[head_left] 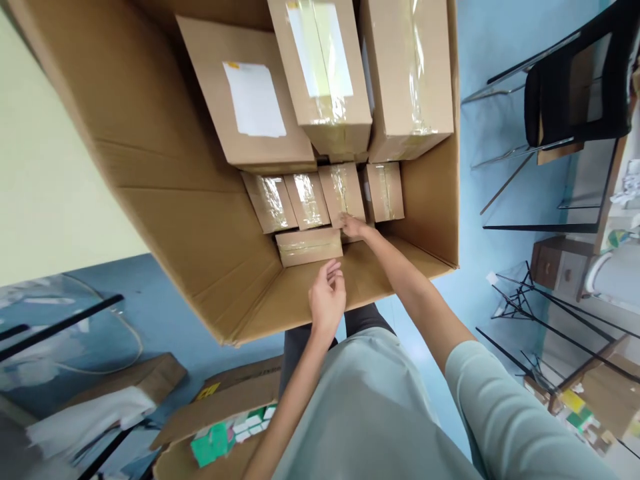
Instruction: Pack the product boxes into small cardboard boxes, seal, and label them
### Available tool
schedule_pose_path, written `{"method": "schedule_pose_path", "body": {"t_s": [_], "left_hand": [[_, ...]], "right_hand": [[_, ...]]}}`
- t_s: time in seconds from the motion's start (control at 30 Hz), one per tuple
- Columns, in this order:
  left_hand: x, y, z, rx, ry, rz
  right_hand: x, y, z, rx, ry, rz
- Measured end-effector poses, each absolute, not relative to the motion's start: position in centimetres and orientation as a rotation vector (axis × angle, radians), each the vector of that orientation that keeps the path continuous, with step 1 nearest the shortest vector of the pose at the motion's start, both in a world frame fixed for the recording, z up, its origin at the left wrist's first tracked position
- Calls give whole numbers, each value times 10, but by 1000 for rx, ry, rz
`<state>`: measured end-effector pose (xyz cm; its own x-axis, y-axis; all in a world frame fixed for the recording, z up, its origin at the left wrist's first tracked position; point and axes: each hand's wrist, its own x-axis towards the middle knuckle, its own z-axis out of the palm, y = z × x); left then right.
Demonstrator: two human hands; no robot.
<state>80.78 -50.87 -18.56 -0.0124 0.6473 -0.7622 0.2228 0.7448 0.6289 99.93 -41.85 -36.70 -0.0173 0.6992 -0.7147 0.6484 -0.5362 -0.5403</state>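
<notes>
Mid-frame, a small taped box is touched by the right hand, grip unclear; the left hand is held loosely curled, empty. Through tight packing, the adjacent box could be dragged.

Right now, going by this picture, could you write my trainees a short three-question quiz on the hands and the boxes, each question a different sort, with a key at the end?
1. Which hand reaches farther into the big carton?

2. True or false: the left hand is gripping a box.

3. What does the leftmost large box carry on its upper face?
A) a green strap
B) a white label
C) a black handle

Key:
1. The right hand; its fingers are at the small taped boxes.
2. False; it holds nothing.
3. B; the white label shows plainly.
</notes>
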Motion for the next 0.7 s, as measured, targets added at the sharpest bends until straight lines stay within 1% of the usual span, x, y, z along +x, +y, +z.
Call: {"method": "schedule_pose_path", "body": {"t_s": [0.07,0.17,0.3,0.4,0.53,0.7], "left_hand": [[812,-508,-186,798,1615,353],[819,-505,-185,954,1630,359],[821,-499,-173,990,1563,473],[803,-492,-155,966,1467,602],[740,-492,-125,953,1405,841],[609,-514,-79,841,1493,1152]], "right_hand": [[1009,-427,-339,-2208,-1487,1662],[1017,-445,-281,-2216,-1465,1641],[1006,-477,-186,-2218,-1392,1428],[980,-496,-128,-2196,-1386,1247],[923,-503,-79,-2032,-1479,1078],[817,-501,-35,-1706,-1714,1048]]}}
